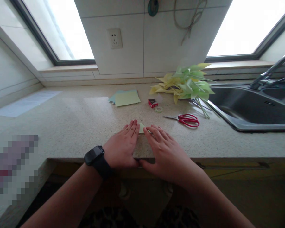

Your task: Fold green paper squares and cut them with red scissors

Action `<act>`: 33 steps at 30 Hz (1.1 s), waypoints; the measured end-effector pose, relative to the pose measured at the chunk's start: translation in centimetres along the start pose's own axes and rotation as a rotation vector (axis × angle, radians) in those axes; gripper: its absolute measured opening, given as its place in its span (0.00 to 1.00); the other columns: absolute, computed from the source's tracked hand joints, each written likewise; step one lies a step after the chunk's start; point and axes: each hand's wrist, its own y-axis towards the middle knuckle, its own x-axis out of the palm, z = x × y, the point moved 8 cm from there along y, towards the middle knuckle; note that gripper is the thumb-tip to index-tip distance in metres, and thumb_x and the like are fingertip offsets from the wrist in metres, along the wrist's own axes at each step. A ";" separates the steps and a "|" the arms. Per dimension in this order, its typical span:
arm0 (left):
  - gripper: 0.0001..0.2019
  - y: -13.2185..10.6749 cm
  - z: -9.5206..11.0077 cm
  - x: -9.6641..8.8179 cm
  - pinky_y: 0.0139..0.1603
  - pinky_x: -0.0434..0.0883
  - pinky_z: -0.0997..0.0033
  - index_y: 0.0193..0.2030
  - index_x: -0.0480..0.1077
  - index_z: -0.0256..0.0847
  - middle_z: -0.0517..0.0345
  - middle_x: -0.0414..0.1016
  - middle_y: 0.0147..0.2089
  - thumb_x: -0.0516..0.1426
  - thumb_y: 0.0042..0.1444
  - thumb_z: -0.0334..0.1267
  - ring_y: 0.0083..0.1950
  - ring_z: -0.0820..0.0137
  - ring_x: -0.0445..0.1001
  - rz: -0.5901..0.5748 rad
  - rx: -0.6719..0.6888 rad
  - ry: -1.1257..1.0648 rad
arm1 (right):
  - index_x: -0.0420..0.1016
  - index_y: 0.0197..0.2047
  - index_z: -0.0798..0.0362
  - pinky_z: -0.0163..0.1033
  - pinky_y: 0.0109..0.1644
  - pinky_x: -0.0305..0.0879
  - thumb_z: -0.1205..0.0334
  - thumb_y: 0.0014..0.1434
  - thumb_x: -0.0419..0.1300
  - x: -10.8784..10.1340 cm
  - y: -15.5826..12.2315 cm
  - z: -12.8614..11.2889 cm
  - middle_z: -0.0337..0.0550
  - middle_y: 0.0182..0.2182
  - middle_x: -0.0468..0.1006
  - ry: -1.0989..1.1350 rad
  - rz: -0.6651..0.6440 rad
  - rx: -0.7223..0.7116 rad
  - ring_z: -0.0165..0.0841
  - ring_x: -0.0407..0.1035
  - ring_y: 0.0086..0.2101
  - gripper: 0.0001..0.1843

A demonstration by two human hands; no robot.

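Both of my hands lie flat on a small pale green paper (142, 127) at the front edge of the speckled countertop (73, 126). My left hand (123, 145), with a black watch on its wrist, has its fingers stretched out over the paper's left part. Beside it, my right hand (165, 152) presses down with fingers extended over the right part. Only a small corner of the paper shows between the fingertips. The two thumbs meet at the counter's edge.
Red-handled scissors (186, 120) lie to the right, near a tape roll (158, 109) and a small red box (153, 103). A stack of coloured paper sheets (125, 97) and a heap of green and yellow paper pinwheels (186, 85) sit farther back. A steel sink (251, 107) is at right.
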 end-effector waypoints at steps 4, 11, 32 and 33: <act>0.54 0.0 0.0 -0.1 0.75 0.49 0.47 0.73 0.43 0.16 0.18 0.40 0.76 0.56 0.52 0.58 0.78 0.44 0.40 0.015 0.024 -0.011 | 0.55 0.72 0.69 0.54 0.74 0.47 0.32 0.62 0.52 0.3 -0.3 -0.1 0.63 0.71 0.55 0.002 -0.019 0.058 0.50 0.49 0.70 0.52; 0.62 0.7 -0.8 0.4 0.75 0.45 0.47 0.73 0.39 0.13 0.15 0.35 0.76 0.54 0.50 0.69 0.78 0.41 0.36 0.007 0.042 -0.029 | 0.51 0.73 0.72 0.53 0.74 0.46 0.25 0.61 0.45 0.8 0.9 0.3 0.67 0.71 0.50 -0.018 -0.086 0.092 0.51 0.47 0.71 0.59; 0.66 3.2 -2.9 1.2 0.74 0.42 0.43 0.74 0.31 0.17 0.15 0.28 0.76 0.55 0.48 0.72 0.78 0.40 0.30 -0.044 0.029 -0.063 | 0.49 0.73 0.71 0.52 0.74 0.46 0.22 0.61 0.40 0.7 3.0 1.6 0.65 0.71 0.49 0.014 -0.134 0.079 0.49 0.45 0.71 0.61; 0.66 3.3 -2.9 1.2 0.74 0.42 0.43 0.74 0.31 0.17 0.16 0.28 0.76 0.55 0.48 0.72 0.78 0.41 0.30 -0.044 0.032 -0.063 | 0.49 0.74 0.71 0.52 0.74 0.46 0.21 0.60 0.40 0.7 3.2 1.6 0.65 0.71 0.49 0.015 -0.138 0.082 0.49 0.45 0.71 0.61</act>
